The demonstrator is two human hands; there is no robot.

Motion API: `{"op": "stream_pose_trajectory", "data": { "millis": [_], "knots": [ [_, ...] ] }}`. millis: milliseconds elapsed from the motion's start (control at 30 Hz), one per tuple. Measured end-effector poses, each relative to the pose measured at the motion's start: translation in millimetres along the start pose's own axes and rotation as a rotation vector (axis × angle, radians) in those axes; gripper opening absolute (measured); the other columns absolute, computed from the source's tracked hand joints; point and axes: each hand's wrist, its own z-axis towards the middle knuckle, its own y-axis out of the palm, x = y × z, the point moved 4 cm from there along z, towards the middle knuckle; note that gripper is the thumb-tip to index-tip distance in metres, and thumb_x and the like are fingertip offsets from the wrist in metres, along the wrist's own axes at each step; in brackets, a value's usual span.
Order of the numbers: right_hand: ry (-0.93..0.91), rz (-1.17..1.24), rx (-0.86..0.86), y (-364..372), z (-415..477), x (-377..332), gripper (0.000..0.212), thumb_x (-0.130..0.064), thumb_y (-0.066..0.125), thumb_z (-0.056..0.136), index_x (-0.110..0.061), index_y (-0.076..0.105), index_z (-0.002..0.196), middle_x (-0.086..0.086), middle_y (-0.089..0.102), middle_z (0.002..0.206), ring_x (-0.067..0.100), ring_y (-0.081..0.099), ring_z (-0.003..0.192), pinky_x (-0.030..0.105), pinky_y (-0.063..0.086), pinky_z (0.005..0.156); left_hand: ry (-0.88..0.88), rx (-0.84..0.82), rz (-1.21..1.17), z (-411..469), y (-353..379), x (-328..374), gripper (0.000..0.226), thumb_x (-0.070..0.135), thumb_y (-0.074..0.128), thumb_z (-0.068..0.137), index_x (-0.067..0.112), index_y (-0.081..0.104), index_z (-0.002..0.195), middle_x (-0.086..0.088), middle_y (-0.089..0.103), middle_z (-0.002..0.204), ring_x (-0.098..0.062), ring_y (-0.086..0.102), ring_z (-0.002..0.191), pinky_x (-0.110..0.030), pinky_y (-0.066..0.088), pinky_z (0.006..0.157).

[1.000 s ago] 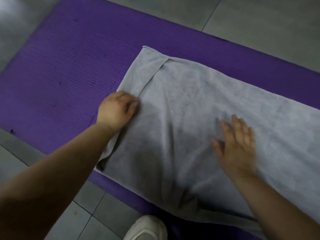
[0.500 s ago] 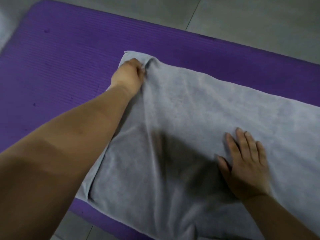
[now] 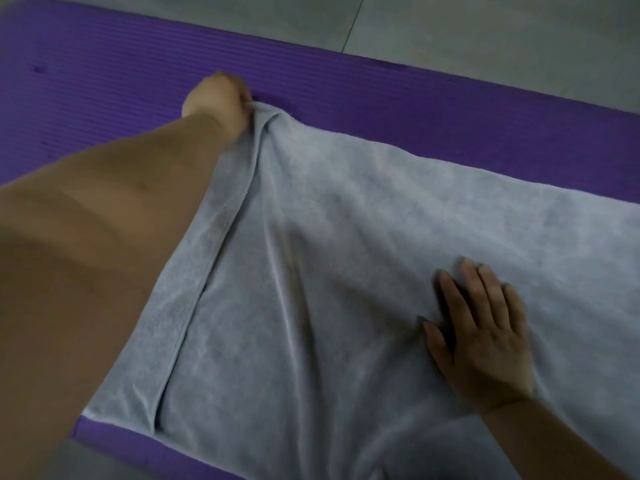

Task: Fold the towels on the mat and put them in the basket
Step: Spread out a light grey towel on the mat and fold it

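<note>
Purple foam mat (image 3: 104, 81) carries everything I can see from my end. It lies on grey floor tiles (image 3: 450, 29), with its far long edge crossing the top of the view. On it the grey towel (image 3: 381, 220) is spread nearly flat, and its long axis follows the mat's length. One short end sits toward the mat's left; the rest runs off the right of the view, so I cannot tell where it stops. Along that short end a narrow strip (image 3: 194, 289) is turned over onto the cloth (a stray flap, I judge, not a deliberate fold).

The left hand (image 3: 218, 98) is at the towel's far-left corner, close to the mat's far edge. Its fingers are curled round the bunched corner, which rises in a small ridge. The right hand (image 3: 485, 334) lies palm down on the towel's middle, nearer the mat's near edge, fingers straight and slightly apart, gripping nothing. I take it for an anchor, so a tug on the corner would straighten the cloth without dragging it. No basket shows.
</note>
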Motion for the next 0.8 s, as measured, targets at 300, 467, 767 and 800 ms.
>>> {"op": "stream_pose_trajectory", "data": {
  "millis": [300, 467, 767, 800],
  "knots": [
    [0.025, -0.017, -0.165, -3, 5, 0, 0.062, -0.053, 0.005, 0.094, -0.013, 0.038, 0.128, 0.017, 0.045, 0.136, 0.031, 0.031, 0.125, 0.038, 0.009, 0.109, -0.089, 0.058, -0.236, -32, 9, 9, 0.055, 0.013, 0.039, 0.093, 0.016, 0.021, 0.145, -0.003, 0.002, 0.156, -0.03, 0.033, 0.133, -0.034, 0.027, 0.108],
    [0.01, 0.031, -0.355, -7, 6, -1, 0.068, -0.056, 0.01, 0.091, -0.013, 0.034, 0.138, 0.015, 0.031, 0.146, 0.032, 0.027, 0.134, 0.034, -0.001, 0.11, 0.256, 0.09, -0.155, -126, 34, 22, 0.054, 0.028, 0.042, 0.086, 0.005, 0.041, 0.135, -0.023, 0.029, 0.146, -0.037, 0.035, 0.132, -0.045, 0.025, 0.109],
    [-0.134, -0.037, -0.749, -93, -22, 113, 0.052, -0.03, 0.044, 0.095, -0.024, 0.026, 0.143, -0.004, 0.019, 0.153, 0.014, 0.024, 0.138, 0.02, 0.021, 0.107, 1.292, -0.178, -0.013, -270, 23, 141, 0.048, 0.037, 0.032, 0.09, 0.017, 0.072, 0.076, 0.0, 0.071, 0.074, -0.015, 0.068, 0.061, -0.023, 0.047, 0.065],
    [-0.047, -0.001, -0.738, -101, -40, 139, 0.048, -0.028, 0.045, 0.095, -0.024, 0.033, 0.141, -0.005, 0.027, 0.15, 0.014, 0.03, 0.135, 0.019, 0.025, 0.104, 1.388, -0.173, 0.03, -279, 19, 157, 0.048, 0.037, 0.031, 0.09, 0.021, 0.071, 0.069, 0.004, 0.068, 0.067, -0.013, 0.065, 0.055, -0.02, 0.049, 0.054]
  ]
}}
